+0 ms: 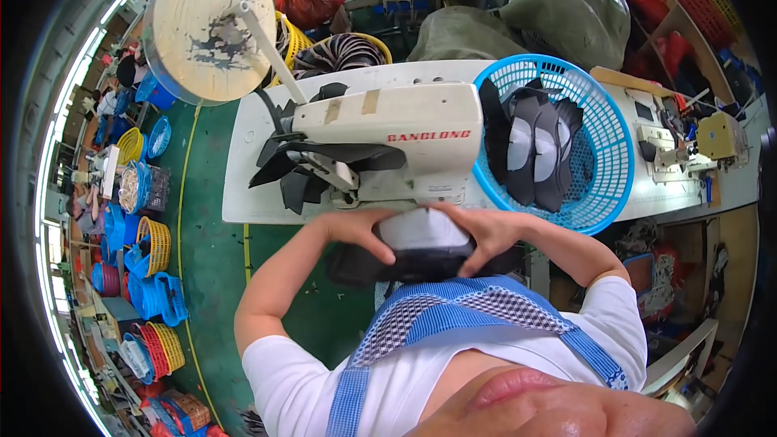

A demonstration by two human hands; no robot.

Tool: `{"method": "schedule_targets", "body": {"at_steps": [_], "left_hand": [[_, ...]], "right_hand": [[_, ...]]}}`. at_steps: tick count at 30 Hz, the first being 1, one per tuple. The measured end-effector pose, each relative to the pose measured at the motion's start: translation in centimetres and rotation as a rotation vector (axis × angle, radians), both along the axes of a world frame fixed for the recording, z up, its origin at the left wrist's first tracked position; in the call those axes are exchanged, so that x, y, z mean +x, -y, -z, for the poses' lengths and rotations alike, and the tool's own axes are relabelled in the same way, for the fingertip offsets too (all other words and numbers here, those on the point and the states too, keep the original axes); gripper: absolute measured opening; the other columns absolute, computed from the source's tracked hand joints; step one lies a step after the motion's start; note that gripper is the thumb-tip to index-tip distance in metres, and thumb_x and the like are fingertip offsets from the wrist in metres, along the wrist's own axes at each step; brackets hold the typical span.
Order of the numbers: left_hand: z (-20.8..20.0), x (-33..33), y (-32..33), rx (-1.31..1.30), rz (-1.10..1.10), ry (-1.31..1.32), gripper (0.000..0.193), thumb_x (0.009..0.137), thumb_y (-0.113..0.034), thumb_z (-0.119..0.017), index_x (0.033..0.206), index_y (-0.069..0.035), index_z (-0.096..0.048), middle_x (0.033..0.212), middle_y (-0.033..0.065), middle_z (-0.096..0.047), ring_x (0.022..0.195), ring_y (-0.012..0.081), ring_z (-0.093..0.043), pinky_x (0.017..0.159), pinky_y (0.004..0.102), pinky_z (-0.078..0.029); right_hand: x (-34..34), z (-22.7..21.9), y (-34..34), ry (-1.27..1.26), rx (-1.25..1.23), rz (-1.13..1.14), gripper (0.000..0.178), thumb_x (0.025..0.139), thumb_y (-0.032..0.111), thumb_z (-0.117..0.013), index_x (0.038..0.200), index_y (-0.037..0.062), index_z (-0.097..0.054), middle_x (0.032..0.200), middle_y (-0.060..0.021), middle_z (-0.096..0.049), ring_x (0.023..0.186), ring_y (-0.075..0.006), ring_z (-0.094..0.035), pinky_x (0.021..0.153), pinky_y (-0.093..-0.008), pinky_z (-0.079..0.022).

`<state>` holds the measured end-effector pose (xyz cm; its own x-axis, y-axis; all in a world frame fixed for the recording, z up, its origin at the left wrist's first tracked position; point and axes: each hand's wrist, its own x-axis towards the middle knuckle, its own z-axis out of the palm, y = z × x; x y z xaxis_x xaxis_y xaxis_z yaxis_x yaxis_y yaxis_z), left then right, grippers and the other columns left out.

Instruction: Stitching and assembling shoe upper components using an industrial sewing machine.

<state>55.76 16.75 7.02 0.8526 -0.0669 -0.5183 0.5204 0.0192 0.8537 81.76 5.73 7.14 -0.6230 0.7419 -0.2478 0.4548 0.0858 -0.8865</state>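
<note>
Close to my apron, both hands hold a black shoe upper (424, 228) with a silver-grey panel facing up. My left hand (364, 231) grips its left side, thumb pressed on the edge. At the right side my right hand (489, 235) is closed on it the same way; the fingers underneath are hidden. Just beyond stands a white sewing machine (388, 117), apart from the piece. Black pieces (295, 174) lie draped around the machine's needle end. To the right, a blue plastic basket (617, 166) holds several similar black pieces (534, 146) with grey panels.
The white machine table (243, 194) ends just beyond my hands. A round worn board (206, 24) on a pole rises at the upper left. Grey-green covers (575, 0) lie behind the table. Another machine (720, 142) stands far right; several baskets (154, 247) line the left aisle.
</note>
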Motion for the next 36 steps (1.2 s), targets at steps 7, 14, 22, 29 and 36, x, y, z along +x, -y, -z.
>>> {"method": "schedule_targets", "body": {"at_steps": [7,14,22,29,36], "left_hand": [[3.4,-11.8,4.5,-0.001,-0.341,0.013,0.099,0.069,-0.042,-0.073,0.142,-0.001,-0.021,0.142,0.0171,-0.031,0.131,0.0248,-0.029,0.108,0.0336,-0.021],[-0.3,-20.9,-0.5,0.106,-0.248,0.23,0.091,0.073,-0.029,-0.074,0.143,-0.003,-0.021,0.143,0.0156,-0.031,0.132,0.0222,-0.029,0.108,0.0338,-0.022],[2.2,-23.5,-0.3,0.138,-0.618,0.309,0.067,0.071,-0.015,-0.075,0.131,-0.005,-0.046,0.118,0.0093,-0.058,0.109,0.0149,-0.052,0.096,0.0289,-0.037],[-1.6,-24.5,-5.2,0.169,-0.502,0.417,0.056,0.07,-0.01,-0.073,0.122,-0.002,-0.054,0.104,0.0085,-0.064,0.094,0.0124,-0.058,0.086,0.0264,-0.044],[-3.5,-26.3,-9.7,0.052,-0.686,0.312,0.051,0.073,-0.013,-0.073,0.117,0.003,-0.054,0.1,0.0057,-0.062,0.09,0.0124,-0.058,0.082,0.0264,-0.047]], "right_hand": [[-8.5,1.3,-3.7,0.014,-0.175,-0.179,0.101,0.053,0.029,-0.082,0.136,0.004,-0.032,0.135,-0.0226,-0.038,0.127,-0.0339,-0.035,0.107,-0.0391,-0.023],[-15.8,1.2,-6.4,0.046,0.044,-0.142,0.079,0.068,0.044,-0.073,0.128,0.003,-0.044,0.119,-0.0191,-0.055,0.111,-0.0307,-0.052,0.096,-0.0345,-0.038],[-18.0,0.4,-4.4,-0.238,-0.142,0.282,0.06,0.075,0.029,-0.07,0.125,0.0024,-0.05,0.124,-0.0136,-0.053,0.117,-0.0244,-0.047,0.102,-0.0328,-0.032],[-19.3,-4.7,-4.2,-0.04,0.219,0.463,0.032,0.07,0.008,-0.074,0.097,0.0,-0.06,0.1,-0.0105,-0.058,0.096,-0.0167,-0.055,0.083,-0.0284,-0.042],[-17.3,-6.9,-6.8,-0.189,0.173,0.822,0.015,0.072,0.008,-0.073,0.08,0.0009,-0.064,0.07,0.0016,-0.06,0.064,-0.0044,-0.052,0.058,-0.019,-0.041]]}}
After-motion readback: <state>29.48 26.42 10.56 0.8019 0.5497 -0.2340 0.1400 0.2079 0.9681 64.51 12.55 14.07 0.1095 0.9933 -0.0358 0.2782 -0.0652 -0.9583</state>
